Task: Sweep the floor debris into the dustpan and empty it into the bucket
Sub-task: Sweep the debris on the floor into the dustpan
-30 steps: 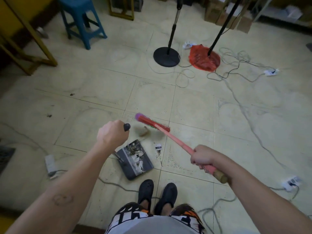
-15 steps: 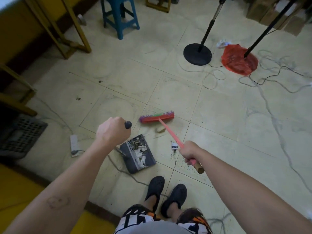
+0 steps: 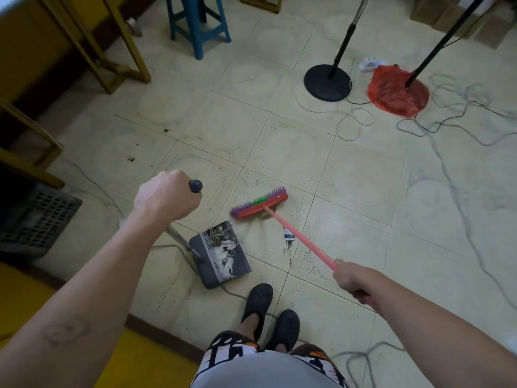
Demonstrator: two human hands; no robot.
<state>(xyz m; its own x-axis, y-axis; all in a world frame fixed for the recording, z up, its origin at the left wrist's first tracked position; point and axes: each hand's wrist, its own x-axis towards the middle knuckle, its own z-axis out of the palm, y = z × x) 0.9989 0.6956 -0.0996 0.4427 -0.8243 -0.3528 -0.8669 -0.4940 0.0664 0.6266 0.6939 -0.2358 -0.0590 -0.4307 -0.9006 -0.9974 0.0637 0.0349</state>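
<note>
My left hand point(image 3: 165, 197) is shut on the black-tipped upright handle of the grey dustpan point(image 3: 221, 256), which rests on the tiled floor in front of my feet and holds pale scraps and twigs. My right hand point(image 3: 352, 281) grips the pink stick of the broom point(image 3: 260, 204). Its red head with purple and green bristles lies on the floor just beyond the dustpan's open edge. A brownish scrap sits under the broom head. A small white-and-dark paper scrap point(image 3: 288, 236) and dark crumbs lie beside the stick. No bucket is in view.
A blue stool point(image 3: 197, 26) and yellow wooden frames point(image 3: 112, 51) stand at the back left. A black crate point(image 3: 36, 219) sits at the left. Two black stands, one with a round base point(image 3: 327, 82), a red bag point(image 3: 397, 92) and loose cables point(image 3: 447, 130) cover the right floor.
The broom head has swung from pointing away to lying crosswise and has drawn closer to the dustpan. My view has shifted left. My left hand keeps the dustpan handle still.
</note>
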